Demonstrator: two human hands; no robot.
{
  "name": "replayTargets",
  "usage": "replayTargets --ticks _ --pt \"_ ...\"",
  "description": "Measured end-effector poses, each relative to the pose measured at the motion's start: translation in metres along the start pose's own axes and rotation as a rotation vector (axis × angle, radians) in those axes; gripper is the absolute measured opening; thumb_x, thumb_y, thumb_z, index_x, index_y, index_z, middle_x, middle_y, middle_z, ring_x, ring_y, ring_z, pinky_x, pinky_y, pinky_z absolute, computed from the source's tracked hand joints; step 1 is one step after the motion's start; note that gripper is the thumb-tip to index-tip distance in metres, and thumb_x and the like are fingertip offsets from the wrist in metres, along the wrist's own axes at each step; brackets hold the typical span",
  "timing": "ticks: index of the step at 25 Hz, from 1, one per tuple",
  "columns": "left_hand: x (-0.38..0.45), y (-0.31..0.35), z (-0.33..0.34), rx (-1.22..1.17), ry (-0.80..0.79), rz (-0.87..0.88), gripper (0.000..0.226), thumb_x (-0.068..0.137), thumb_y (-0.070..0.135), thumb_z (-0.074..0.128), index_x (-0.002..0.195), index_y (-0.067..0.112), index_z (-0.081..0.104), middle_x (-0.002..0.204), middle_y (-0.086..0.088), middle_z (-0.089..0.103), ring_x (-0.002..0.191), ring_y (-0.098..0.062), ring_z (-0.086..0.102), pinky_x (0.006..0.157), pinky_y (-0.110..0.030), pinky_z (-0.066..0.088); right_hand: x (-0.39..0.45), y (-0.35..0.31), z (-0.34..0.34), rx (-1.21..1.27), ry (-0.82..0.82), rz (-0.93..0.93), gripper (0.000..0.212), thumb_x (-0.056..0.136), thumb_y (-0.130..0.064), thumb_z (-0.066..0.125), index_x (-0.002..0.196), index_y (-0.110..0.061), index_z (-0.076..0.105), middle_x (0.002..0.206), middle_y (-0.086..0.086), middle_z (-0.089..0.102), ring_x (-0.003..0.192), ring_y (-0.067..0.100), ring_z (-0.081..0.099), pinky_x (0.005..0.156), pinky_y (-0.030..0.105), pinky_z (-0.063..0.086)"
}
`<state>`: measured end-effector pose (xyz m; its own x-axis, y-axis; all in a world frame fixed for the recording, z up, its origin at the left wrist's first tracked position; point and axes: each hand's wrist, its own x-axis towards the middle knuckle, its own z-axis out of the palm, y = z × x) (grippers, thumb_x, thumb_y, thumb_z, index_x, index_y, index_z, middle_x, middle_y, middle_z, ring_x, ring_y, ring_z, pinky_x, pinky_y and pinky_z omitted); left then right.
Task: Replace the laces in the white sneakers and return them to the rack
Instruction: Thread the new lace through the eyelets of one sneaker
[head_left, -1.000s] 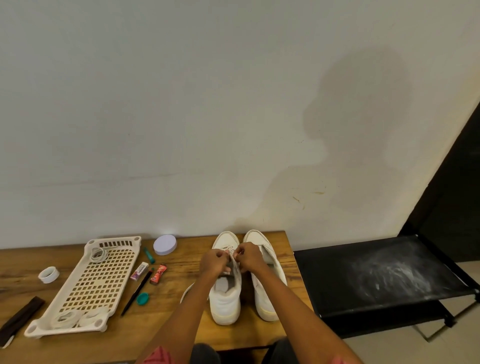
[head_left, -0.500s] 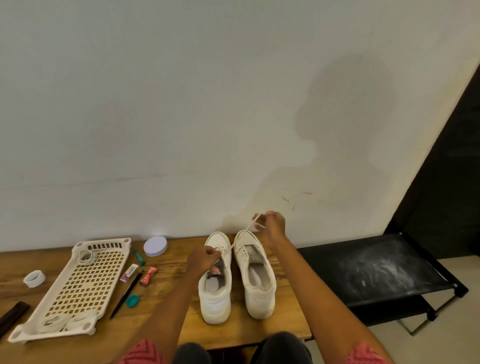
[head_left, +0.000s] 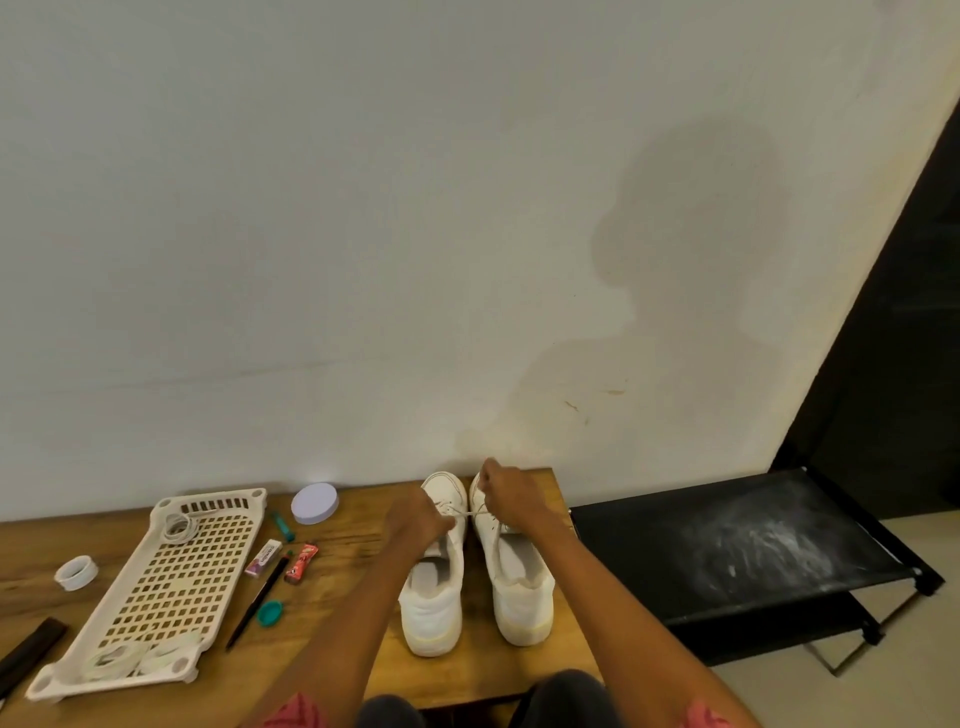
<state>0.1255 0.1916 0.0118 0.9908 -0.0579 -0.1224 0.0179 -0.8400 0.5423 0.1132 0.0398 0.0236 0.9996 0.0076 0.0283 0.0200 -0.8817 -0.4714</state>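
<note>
- Two white sneakers stand side by side, toes toward the wall, at the right end of a wooden table: the left sneaker and the right sneaker, almost touching at the toes.
- A white lace runs taut across the left sneaker's eyelets toward the right sneaker's toe.
- The left hand sits over the left sneaker's tongue, fingers curled under; it seems to pinch the near end of the lace, though the fingertips are hidden.
- The right hand is closed over the right sneaker's toe, fingers and thumb pinching the other end of the lace.
- Left of the shoes lie a red packet, a small pink-and-white box, a black pen, a teal cap, a teal tube and a round pale lid.
- Further left, a cream perforated tray holds coiled white laces at its far end and more at its near end.
- A tape roll lies beyond the tray.
- A black rack, dusted white, stands just right of the table.
</note>
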Motion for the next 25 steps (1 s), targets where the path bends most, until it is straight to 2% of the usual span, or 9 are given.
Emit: replayTargets --ticks 2,5,7,10,14,18,20,23,25 --pt "-0.004 -0.001 0.010 -0.020 -0.030 -0.053 0.036 0.076 0.032 0.074 0.096 0.003 0.066 0.096 -0.011 0.069 0.087 -0.022 0.065 0.069 -0.025 0.047 -0.004 0.000 0.006 -0.180 -0.127 -0.079 0.022 0.092 -0.014 0.049 0.110 -0.004 0.054 0.111 0.016 0.061 0.102 0.031 0.057 0.078 0.035 0.043" --pt "-0.009 0.002 0.017 -0.227 0.019 -0.142 0.017 0.078 0.017 0.074 0.084 0.010 0.060 0.088 -0.009 0.068 0.081 -0.025 0.069 0.078 -0.030 0.054 -0.010 -0.003 0.015 -0.157 -0.172 -0.097 0.024 0.085 -0.021 0.063 0.105 -0.007 0.060 0.107 0.012 0.064 0.100 0.026 0.059 0.079 0.031 0.045" --pt "-0.011 -0.001 0.017 -0.374 0.023 -0.234 0.020 0.079 0.010 0.073 0.078 0.014 0.053 0.077 -0.003 0.064 0.069 -0.023 0.070 0.079 -0.032 0.056 -0.010 -0.001 0.009 -0.047 -0.052 -0.076 0.020 0.083 -0.018 0.066 0.101 -0.008 0.065 0.103 0.009 0.067 0.097 0.023 0.061 0.078 0.027 0.046" --pt "-0.011 -0.005 0.016 -0.437 0.032 -0.282 0.018 0.078 0.005 0.072 0.079 0.013 0.055 0.066 0.001 0.061 0.058 -0.016 0.066 0.070 -0.030 0.056 -0.006 0.017 -0.017 -0.014 0.129 0.064 0.013 0.086 -0.016 0.063 0.097 -0.011 0.067 0.102 0.004 0.068 0.096 0.018 0.061 0.075 0.022 0.043" --pt "-0.014 -0.005 0.021 -0.472 0.086 -0.288 0.021 0.077 0.006 0.073 0.073 0.015 0.055 0.068 -0.001 0.062 0.070 -0.023 0.071 0.080 -0.036 0.058 -0.003 0.050 -0.047 0.023 0.337 0.251 0.008 0.087 -0.017 0.064 0.094 -0.012 0.065 0.095 0.004 0.069 0.088 0.018 0.064 0.069 0.021 0.041" --pt "-0.013 -0.012 0.015 -0.599 0.009 -0.308 0.017 0.078 0.009 0.074 0.084 0.010 0.058 0.080 -0.009 0.066 0.064 -0.021 0.069 0.070 -0.032 0.059 -0.003 0.042 -0.038 0.012 0.350 0.277 0.014 0.090 -0.022 0.062 0.101 -0.013 0.064 0.101 0.004 0.068 0.089 0.016 0.063 0.068 0.019 0.040" --pt "-0.010 -0.025 0.004 -0.533 0.045 -0.254 0.025 0.076 0.020 0.078 0.090 0.011 0.059 0.083 -0.009 0.067 0.063 -0.017 0.066 0.057 -0.023 0.053 -0.002 0.031 -0.029 -0.002 0.298 0.253 0.021 0.091 -0.025 0.060 0.110 -0.015 0.062 0.110 0.005 0.065 0.097 0.018 0.061 0.073 0.020 0.042" --pt "-0.006 -0.049 -0.003 -0.222 -0.007 -0.096 0.038 0.071 0.029 0.081 0.099 0.012 0.061 0.097 -0.006 0.065 0.084 -0.017 0.059 0.062 -0.020 0.041 -0.001 0.008 -0.016 -0.120 0.194 0.125 0.030 0.093 -0.020 0.056 0.122 -0.015 0.057 0.120 0.005 0.059 0.111 0.020 0.053 0.083 0.026 0.043" --pt "-0.007 -0.053 0.002 -0.081 -0.064 -0.045 0.042 0.073 0.033 0.078 0.105 0.012 0.059 0.098 -0.002 0.061 0.085 -0.014 0.053 0.062 -0.019 0.038 0.000 -0.008 0.005 -0.127 0.118 0.018 0.030 0.091 -0.015 0.054 0.120 -0.014 0.060 0.119 0.005 0.062 0.113 0.023 0.054 0.088 0.031 0.043"
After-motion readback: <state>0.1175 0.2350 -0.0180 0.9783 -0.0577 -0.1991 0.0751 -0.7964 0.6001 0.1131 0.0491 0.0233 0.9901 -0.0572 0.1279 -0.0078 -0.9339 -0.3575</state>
